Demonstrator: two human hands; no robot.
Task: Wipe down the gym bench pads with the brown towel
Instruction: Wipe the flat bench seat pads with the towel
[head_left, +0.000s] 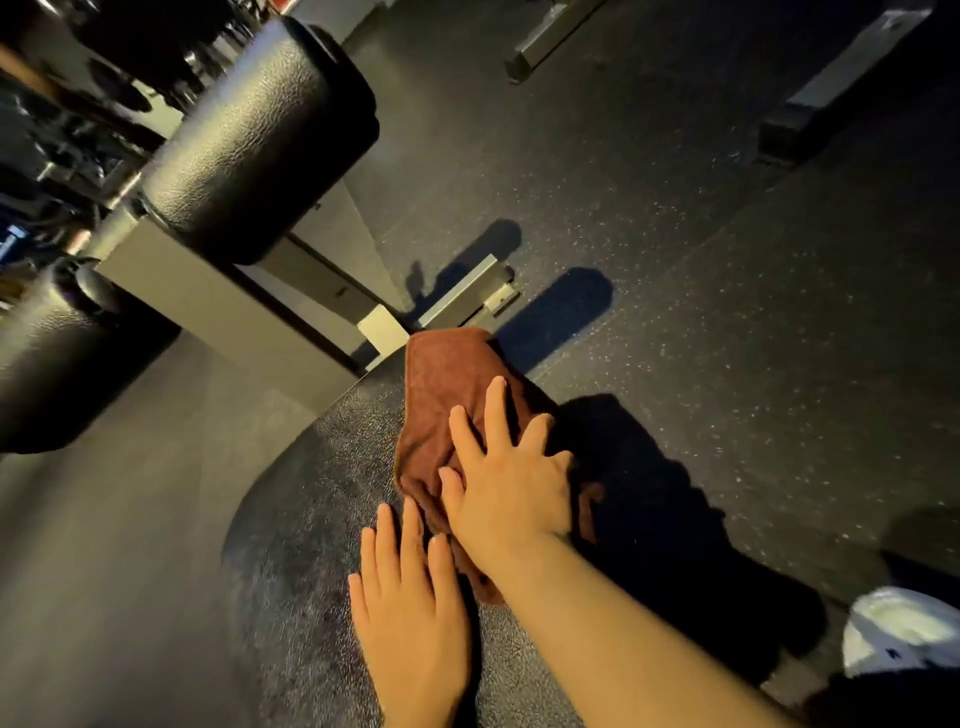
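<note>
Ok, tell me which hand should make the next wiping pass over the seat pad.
Right. The right hand already presses flat on the brown towel, at the seat pad's far edge. The left hand rests on bare pad.

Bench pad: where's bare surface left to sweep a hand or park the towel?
Free: the bench pad left of the brown towel and left hand, out to its curved left edge. Crowded: the right edge, where the right hand presses flat on the towel, which overhangs it.

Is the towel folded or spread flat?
Folded: the brown towel shows layered edges and bunches under the right hand.
</note>
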